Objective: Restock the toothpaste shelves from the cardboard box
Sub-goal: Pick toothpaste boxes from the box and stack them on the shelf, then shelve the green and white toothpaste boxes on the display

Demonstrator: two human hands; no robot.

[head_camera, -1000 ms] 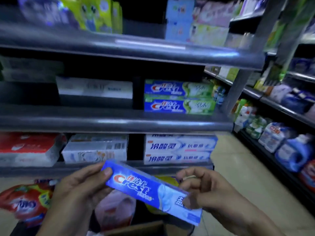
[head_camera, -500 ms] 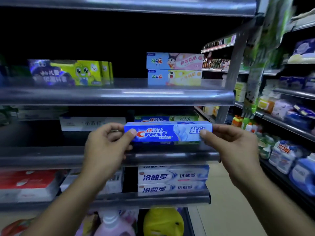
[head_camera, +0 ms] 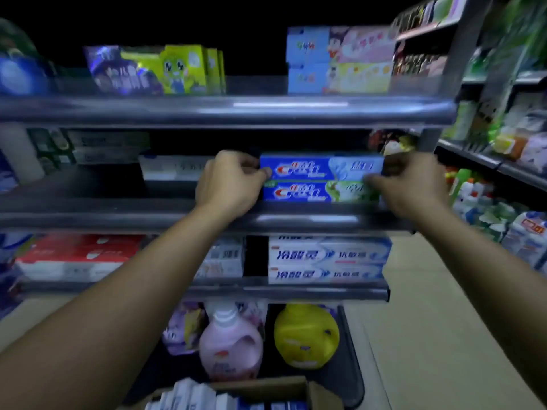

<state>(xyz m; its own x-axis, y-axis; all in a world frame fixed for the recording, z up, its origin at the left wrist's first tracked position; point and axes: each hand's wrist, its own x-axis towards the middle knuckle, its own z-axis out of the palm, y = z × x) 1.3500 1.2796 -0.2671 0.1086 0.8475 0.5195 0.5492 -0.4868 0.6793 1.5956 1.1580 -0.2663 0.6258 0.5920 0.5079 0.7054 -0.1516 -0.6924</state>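
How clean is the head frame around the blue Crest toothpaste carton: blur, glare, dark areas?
Head view: dim, upper background black; motion blur softens the blue Crest toothpaste carton and the left hand and right hand gripping its ends; glare streak on the grey metal shelf edge, which the wide-angle lens bows; brown cardboard box at the bottom is soft.

"Crest" stands on the upper blue box point(head_camera: 321, 168) and on the green-ended box point(head_camera: 319, 192) under it, "冷酸灵" on the white boxes point(head_camera: 328, 261) below it.
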